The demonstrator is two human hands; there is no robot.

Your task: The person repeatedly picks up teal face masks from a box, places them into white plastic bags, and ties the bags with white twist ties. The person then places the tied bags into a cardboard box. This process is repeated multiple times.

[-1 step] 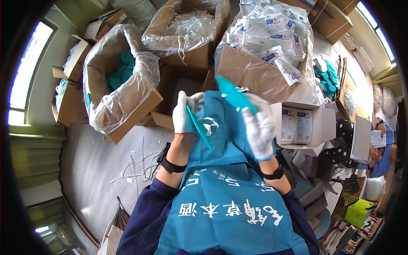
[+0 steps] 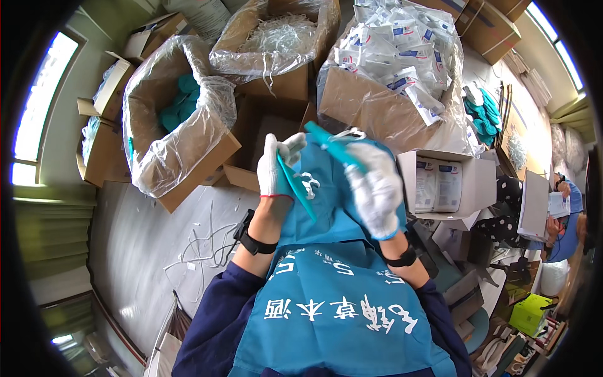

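Both my hands wear white knit gloves and are raised over my lap, above a teal apron (image 2: 339, 308) with white characters. My left hand (image 2: 278, 166) pinches a thin teal strip (image 2: 295, 188) that hangs down, with a small white plastic piece (image 2: 309, 185) beside it. My right hand (image 2: 377, 188) is blurred and grips a teal stick-shaped piece (image 2: 333, 146) that points up and to the left. The two hands are close together without touching.
A plastic-lined cardboard box of teal items (image 2: 179, 119) stands at the left. A box of white plastic pieces (image 2: 276, 38) and a box of white packets (image 2: 402, 56) stand behind. A small white box (image 2: 440, 182) is at the right. White scraps (image 2: 201, 245) litter the grey floor. Another person (image 2: 559, 207) sits far right.
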